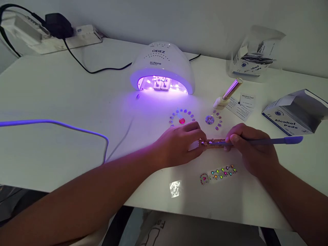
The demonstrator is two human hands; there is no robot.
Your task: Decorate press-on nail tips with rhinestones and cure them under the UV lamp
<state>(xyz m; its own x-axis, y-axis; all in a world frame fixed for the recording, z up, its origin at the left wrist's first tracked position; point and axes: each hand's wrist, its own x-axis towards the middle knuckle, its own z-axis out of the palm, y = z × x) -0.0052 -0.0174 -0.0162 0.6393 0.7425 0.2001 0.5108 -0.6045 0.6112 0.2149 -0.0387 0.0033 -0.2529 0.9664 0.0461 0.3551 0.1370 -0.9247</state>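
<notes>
Beyond the hands, the lit nail lamp (162,70) holds two small white pieces under its violet glow; an opened box of alcohol pads (294,118) sits off past the right hand (252,147). Between both hands lies a slim coppery strip (216,142) (studded, shiny). The left hand (179,143) pinches its end; the right hand grips a purple pen tool (279,140), tip on the strip, above the desk (64,112).

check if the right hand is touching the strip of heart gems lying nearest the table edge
Apart. The head view shows the right hand holding a purple tool above the heart gem strip, with bare white table plainly visible between them.
</notes>
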